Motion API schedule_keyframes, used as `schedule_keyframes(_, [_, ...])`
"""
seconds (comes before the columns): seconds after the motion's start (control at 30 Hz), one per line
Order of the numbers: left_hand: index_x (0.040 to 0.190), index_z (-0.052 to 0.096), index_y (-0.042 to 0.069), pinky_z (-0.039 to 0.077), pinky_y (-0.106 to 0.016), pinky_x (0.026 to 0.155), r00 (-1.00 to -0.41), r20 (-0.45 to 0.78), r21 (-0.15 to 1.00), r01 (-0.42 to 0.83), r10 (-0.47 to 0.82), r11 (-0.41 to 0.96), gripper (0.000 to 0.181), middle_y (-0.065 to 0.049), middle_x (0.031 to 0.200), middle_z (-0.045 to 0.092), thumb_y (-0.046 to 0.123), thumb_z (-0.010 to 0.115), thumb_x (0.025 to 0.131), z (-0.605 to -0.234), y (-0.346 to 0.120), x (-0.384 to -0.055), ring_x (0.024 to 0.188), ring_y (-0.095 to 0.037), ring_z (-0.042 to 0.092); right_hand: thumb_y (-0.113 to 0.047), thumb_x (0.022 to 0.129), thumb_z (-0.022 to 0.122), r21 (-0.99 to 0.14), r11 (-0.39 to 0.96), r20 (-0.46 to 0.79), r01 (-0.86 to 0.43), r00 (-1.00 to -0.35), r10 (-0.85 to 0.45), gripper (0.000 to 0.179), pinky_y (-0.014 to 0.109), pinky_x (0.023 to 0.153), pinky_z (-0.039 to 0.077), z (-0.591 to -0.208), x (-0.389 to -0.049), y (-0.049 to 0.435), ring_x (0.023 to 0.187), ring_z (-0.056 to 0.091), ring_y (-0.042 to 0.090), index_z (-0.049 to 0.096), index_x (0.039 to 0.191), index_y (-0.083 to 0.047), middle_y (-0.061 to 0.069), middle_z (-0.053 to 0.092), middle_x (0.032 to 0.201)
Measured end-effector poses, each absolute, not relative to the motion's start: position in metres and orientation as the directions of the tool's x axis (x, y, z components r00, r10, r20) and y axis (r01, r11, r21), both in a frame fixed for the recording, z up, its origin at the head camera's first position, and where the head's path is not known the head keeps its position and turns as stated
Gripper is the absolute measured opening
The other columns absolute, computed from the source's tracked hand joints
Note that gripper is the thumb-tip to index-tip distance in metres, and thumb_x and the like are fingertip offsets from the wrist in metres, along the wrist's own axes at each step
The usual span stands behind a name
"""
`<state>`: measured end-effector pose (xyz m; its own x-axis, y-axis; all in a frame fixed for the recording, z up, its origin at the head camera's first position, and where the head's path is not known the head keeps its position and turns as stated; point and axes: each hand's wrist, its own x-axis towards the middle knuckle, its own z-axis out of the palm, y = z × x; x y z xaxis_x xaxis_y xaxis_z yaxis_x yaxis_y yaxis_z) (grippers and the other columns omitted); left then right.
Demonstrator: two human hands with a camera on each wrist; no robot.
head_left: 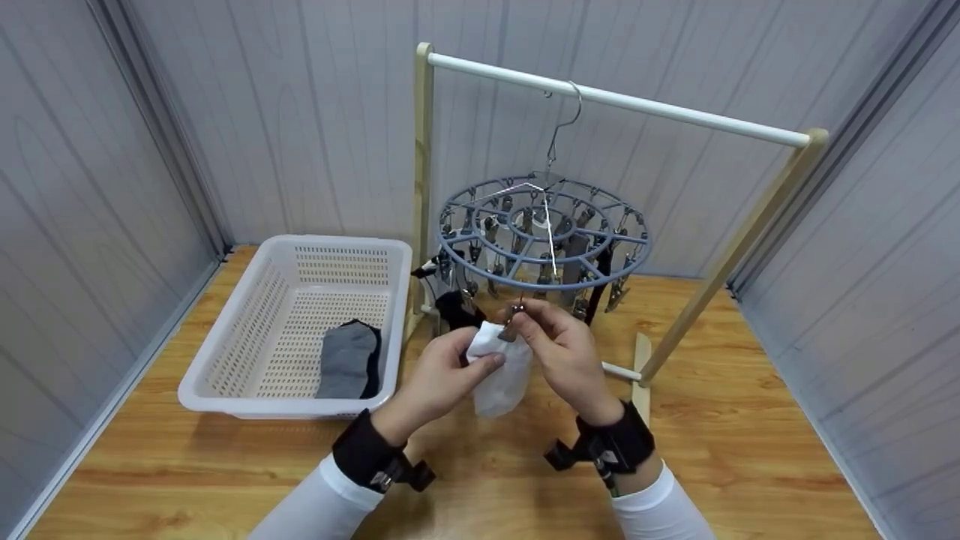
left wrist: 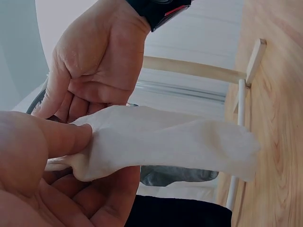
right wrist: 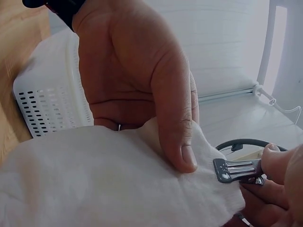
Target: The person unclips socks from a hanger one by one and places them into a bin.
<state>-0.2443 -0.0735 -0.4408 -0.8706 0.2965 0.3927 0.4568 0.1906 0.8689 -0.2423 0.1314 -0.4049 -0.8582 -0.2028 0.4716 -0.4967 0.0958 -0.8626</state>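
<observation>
A white sock (head_left: pixel 501 386) hangs below the front edge of a round blue-grey clip hanger (head_left: pixel 540 286). My left hand (head_left: pixel 441 381) pinches the sock near its upper edge, thumb across the front, as the right wrist view shows with the white fabric (right wrist: pixel 94 175) spread wide. With thumb and fingers, my right hand (head_left: pixel 568 364) grips the handle end of a metal clip (right wrist: pixel 236 169). The clip's flat jaw lies over the sock's edge. In the left wrist view the sock (left wrist: pixel 170 137) stretches away from both hands, its toe end loose.
Left of the stand, a white perforated basket (head_left: pixel 289 406) holds folded grey and black socks (head_left: pixel 346 360). Dark socks (head_left: pixel 459 309) hang from the hanger's left side, among several metal clips. The hanger hooks over the white bar (head_left: pixel 675 110) of a wooden-legged stand (head_left: pixel 739 255).
</observation>
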Motion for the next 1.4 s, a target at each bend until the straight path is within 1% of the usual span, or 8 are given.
schedule_keyframes(0.3, [0.108, 0.075, -0.001, 0.057, -0.029, 0.073, -0.866, 0.389, 0.872, 0.456, 0.315, 0.178, 0.015, -0.01, 0.101, 0.076, 0.011, 0.081, 0.101, -0.44, -0.076, -0.243, 0.085, -0.017, 0.068, -0.007, 0.111, 0.068, -0.838, 0.129, 0.508, -0.529, -0.845, -0.168, 0.02, 0.032, 0.09, 0.061, -0.405, -0.243, 0.132, 0.102, 0.077, 0.026, 0.08, 0.124, 0.001, 0.007, 0.082, 0.112])
schedule_keyframes(0.5, [0.108, 0.074, -0.001, 0.054, -0.027, 0.072, -0.866, 0.382, 0.875, 0.451, 0.322, 0.175, 0.014, -0.009, 0.1, 0.076, 0.01, 0.081, 0.101, -0.439, -0.077, -0.244, 0.084, -0.015, 0.066, -0.006, 0.109, 0.071, -0.846, 0.14, 0.494, -0.514, -0.856, -0.155, 0.023, 0.028, 0.089, 0.059, -0.404, -0.241, 0.134, 0.105, 0.076, 0.021, 0.079, 0.127, 0.005, 0.017, 0.081, 0.115])
schedule_keyframes(0.6, [0.106, 0.074, -0.001, 0.053, -0.026, 0.071, -0.866, 0.378, 0.877, 0.448, 0.328, 0.172, 0.013, -0.008, 0.098, 0.075, 0.009, 0.081, 0.101, -0.438, -0.077, -0.244, 0.083, -0.015, 0.065, -0.006, 0.108, 0.072, -0.849, 0.149, 0.488, -0.507, -0.86, -0.148, 0.024, 0.027, 0.089, 0.059, -0.403, -0.24, 0.135, 0.106, 0.076, 0.019, 0.079, 0.127, 0.006, 0.018, 0.081, 0.116])
schedule_keyframes(0.83, [0.105, 0.073, 0.0, 0.053, -0.027, 0.07, -0.861, 0.365, 0.879, 0.444, 0.354, 0.173, 0.013, -0.006, 0.098, 0.074, 0.01, 0.08, 0.103, -0.434, -0.081, -0.242, 0.081, -0.014, 0.065, -0.003, 0.108, 0.071, -0.852, 0.123, 0.49, -0.509, -0.858, -0.153, 0.023, 0.029, 0.091, 0.061, -0.403, -0.239, 0.136, 0.106, 0.077, 0.02, 0.079, 0.127, 0.006, 0.02, 0.081, 0.116])
schedule_keyframes(1.03, [0.11, 0.074, 0.0, 0.058, -0.03, 0.074, -0.859, 0.344, 0.882, 0.434, 0.379, 0.182, 0.014, -0.009, 0.103, 0.076, 0.01, 0.08, 0.103, -0.432, -0.083, -0.241, 0.087, -0.015, 0.069, 0.001, 0.107, 0.071, -0.857, 0.062, 0.499, -0.512, -0.853, -0.152, 0.022, 0.031, 0.089, 0.064, -0.404, -0.239, 0.136, 0.103, 0.079, 0.021, 0.079, 0.126, 0.008, 0.033, 0.077, 0.115])
schedule_keyframes(1.13, [0.111, 0.074, 0.0, 0.059, -0.032, 0.076, -0.857, 0.332, 0.883, 0.429, 0.393, 0.189, 0.014, -0.009, 0.105, 0.077, 0.01, 0.08, 0.103, -0.432, -0.084, -0.241, 0.089, -0.016, 0.071, 0.004, 0.105, 0.071, -0.86, 0.047, 0.499, -0.509, -0.856, -0.137, 0.023, 0.032, 0.086, 0.066, -0.403, -0.238, 0.136, 0.101, 0.08, 0.019, 0.078, 0.126, 0.01, 0.032, 0.078, 0.115])
schedule_keyframes(1.27, [0.111, 0.075, 0.001, 0.059, -0.034, 0.077, -0.858, 0.312, 0.878, 0.425, 0.408, 0.222, 0.014, -0.008, 0.105, 0.076, 0.011, 0.08, 0.103, -0.431, -0.085, -0.241, 0.088, -0.015, 0.07, 0.005, 0.104, 0.072, -0.864, 0.038, 0.494, -0.502, -0.861, -0.122, 0.024, 0.037, 0.086, 0.067, -0.402, -0.237, 0.136, 0.101, 0.081, 0.02, 0.077, 0.127, 0.011, 0.025, 0.081, 0.114])
schedule_keyframes(1.4, [0.11, 0.075, 0.002, 0.058, -0.034, 0.075, -0.856, 0.305, 0.863, 0.434, 0.418, 0.259, 0.013, -0.006, 0.101, 0.075, 0.011, 0.08, 0.103, -0.43, -0.087, -0.241, 0.085, -0.014, 0.068, 0.002, 0.106, 0.072, -0.864, 0.032, 0.494, -0.502, -0.859, -0.13, 0.023, 0.04, 0.091, 0.066, -0.402, -0.237, 0.137, 0.102, 0.081, 0.022, 0.077, 0.127, 0.009, 0.027, 0.08, 0.114])
